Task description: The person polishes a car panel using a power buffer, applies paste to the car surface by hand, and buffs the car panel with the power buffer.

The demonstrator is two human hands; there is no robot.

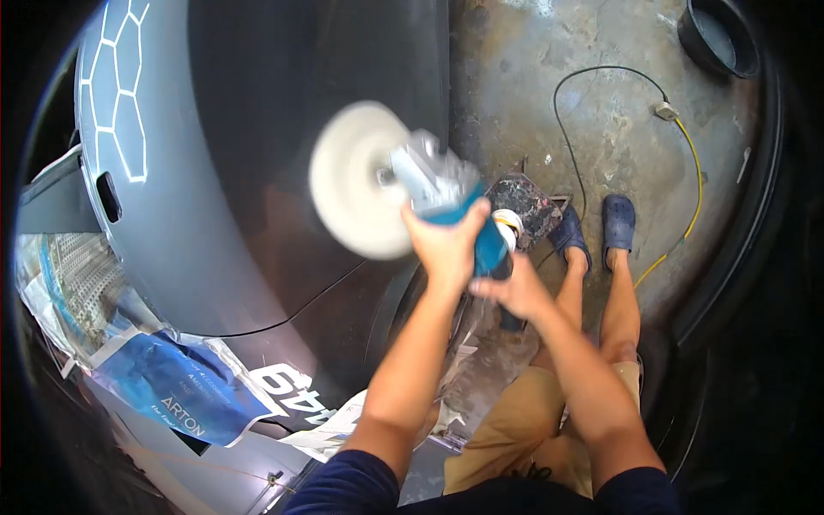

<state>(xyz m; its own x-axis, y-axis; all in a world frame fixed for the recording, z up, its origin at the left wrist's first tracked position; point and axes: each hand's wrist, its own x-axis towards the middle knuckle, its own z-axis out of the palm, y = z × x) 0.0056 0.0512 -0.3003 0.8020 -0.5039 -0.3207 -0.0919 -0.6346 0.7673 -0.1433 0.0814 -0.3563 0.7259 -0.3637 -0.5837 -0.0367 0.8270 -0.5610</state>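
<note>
A teal angle polisher [438, 180] with a silver gear head is in my two hands. Its round white pad [348, 176] is blurred and faces the dark car body panel [249, 189]; whether it touches the paint I cannot tell. My left hand [445, 245] wraps the teal body just behind the gear head. Further back, my right hand [519, 290] grips the handle end, its fingers partly hidden. Just beyond the tool's body are a dirty, paint-spattered stand [524, 202] and a white round item [508, 221], probably a container.
Printed blue sheeting [180, 386] and paper cover the car's lower left opening. A black cord [571, 77] joins a yellow extension cable [699, 172] on the concrete floor. A black bucket [717, 39] stands at top right. My feet wear dark clogs [618, 223].
</note>
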